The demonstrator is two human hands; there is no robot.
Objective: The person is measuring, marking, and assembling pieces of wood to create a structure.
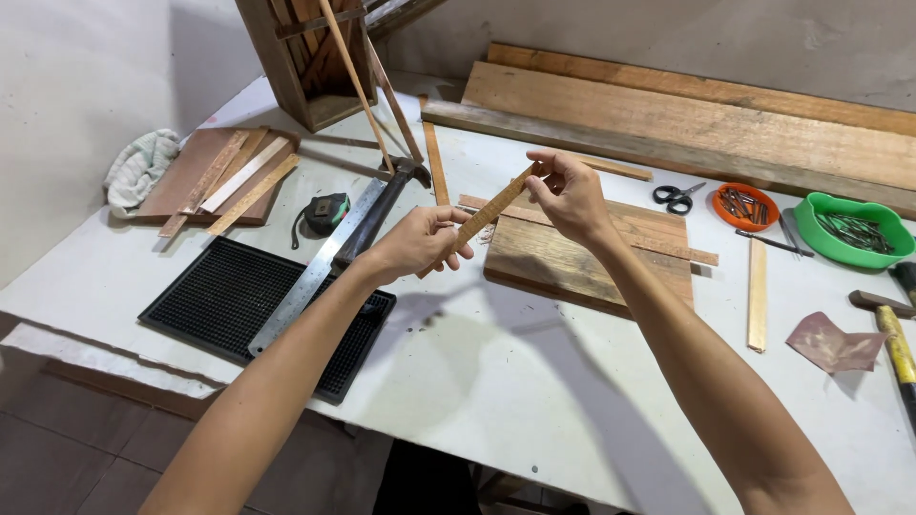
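Both of my hands hold one thin wooden strip (489, 214) above the white table (534, 381). My left hand (420, 243) grips its lower end. My right hand (571, 195) pinches its upper end between thumb and fingers. The strip slants up to the right. Below it lies a flat wooden board (563, 262) with more thin strips along its far edge.
A black grid mat (219, 296) carries a steel ruler (310, 272) and a dark-handled hammer (377, 210). Left: a board with strips (224, 176), a cloth (138, 167), a tape measure (326, 212). Right: scissors (676, 196), an orange bowl (745, 205), a green bowl (849, 229), sandpaper (835, 343), a mallet (892, 329). Long planks (706, 124) lie at the back.
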